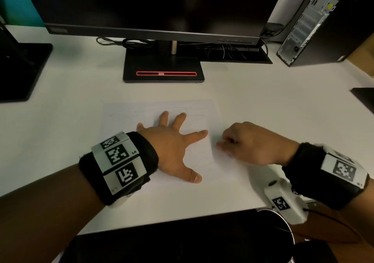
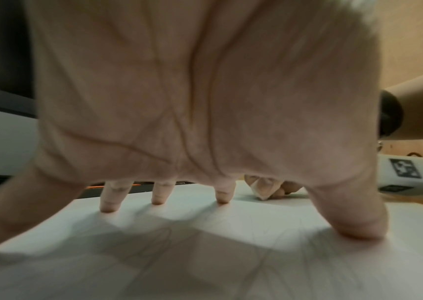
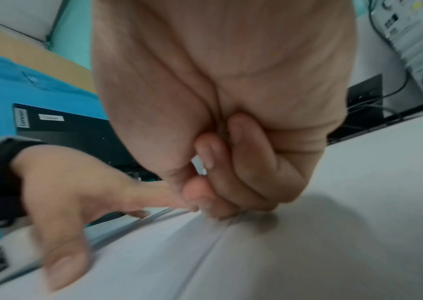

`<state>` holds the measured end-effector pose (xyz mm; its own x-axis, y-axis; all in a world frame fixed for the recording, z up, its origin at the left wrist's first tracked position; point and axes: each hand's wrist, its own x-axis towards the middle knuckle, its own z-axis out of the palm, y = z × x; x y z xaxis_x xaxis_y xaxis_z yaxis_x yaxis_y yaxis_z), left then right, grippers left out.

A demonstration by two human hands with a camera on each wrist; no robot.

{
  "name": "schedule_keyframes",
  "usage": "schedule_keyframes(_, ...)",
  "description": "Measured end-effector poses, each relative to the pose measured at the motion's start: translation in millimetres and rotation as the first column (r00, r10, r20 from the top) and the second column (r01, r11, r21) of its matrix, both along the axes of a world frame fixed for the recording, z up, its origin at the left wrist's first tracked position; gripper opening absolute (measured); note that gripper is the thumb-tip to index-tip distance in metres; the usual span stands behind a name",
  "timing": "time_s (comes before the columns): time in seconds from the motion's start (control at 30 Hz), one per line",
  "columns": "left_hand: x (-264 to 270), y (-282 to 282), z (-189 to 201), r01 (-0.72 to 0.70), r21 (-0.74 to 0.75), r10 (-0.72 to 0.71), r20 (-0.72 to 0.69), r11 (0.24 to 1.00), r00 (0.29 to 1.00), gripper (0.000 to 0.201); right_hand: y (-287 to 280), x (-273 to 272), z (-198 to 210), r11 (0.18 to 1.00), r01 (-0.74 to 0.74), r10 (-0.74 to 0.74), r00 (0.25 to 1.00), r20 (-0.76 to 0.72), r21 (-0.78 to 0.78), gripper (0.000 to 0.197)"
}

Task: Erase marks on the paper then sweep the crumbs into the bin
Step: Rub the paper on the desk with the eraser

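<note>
A white sheet of paper [image 1: 125,117] lies on the white desk, with faint pencil marks [image 2: 154,239] on it. My left hand [image 1: 172,145] lies spread flat on the sheet, fingertips pressing it down [image 2: 192,101]. My right hand [image 1: 242,143] sits at the paper's right edge with its fingers curled. It pinches a small white eraser [image 2: 260,189], whose tip touches the surface. The head view hides the eraser behind the knuckles. The bin [image 1: 291,234], dark with a metal rim, stands below the desk's front edge at the lower right.
A monitor stand [image 1: 164,68] with a red-lined slot is behind the paper, with cables [image 1: 125,42] beside it. A computer tower [image 1: 315,20] stands at the back right and another black stand [image 1: 20,70] at the far left. The desk's front edge [image 1: 182,220] runs close under my wrists.
</note>
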<state>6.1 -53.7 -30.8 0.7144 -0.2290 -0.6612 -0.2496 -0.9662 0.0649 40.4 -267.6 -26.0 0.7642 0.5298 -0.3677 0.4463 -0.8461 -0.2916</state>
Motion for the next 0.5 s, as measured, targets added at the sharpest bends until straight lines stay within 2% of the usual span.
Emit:
schedule_keyframes(0.13,-0.3,-0.1,0.1,0.0,-0.005,0.0,0.0,1.0,1.0,0.111,8.0,-13.2,1.9,0.993,-0.116,0.113,0.986,-0.121,-0.017,0.045)
schedule_keyframes(0.3,-0.1,0.3,0.8,0.002,-0.001,-0.002,-0.005,1.0,1.0,0.112,0.8,14.9,3.3,1.0,0.003,-0.004,1.0,-0.005,-0.022,0.044)
schedule_keyframes(0.37,0.1,0.3,0.9,0.002,0.005,-0.002,-0.007,1.0,1.0,0.112,4.0,8.6,-0.6,0.998,-0.056,0.057,0.998,0.017,-0.026,0.043)
schedule_keyframes(0.43,-0.1,-0.2,0.4,0.001,0.001,-0.001,-0.005,1.0,1.0,0.111,8.3,-3.6,-3.0,0.988,-0.154,0.154,0.987,-0.041,-0.02,0.043)
schedule_keyframes(0.5,0.4,0.1,-0.1,0.002,-0.004,-0.002,0.001,1.0,1.0,0.111,7.7,-3.6,-1.0,0.984,-0.18,0.178,0.979,-0.095,-0.013,0.046)
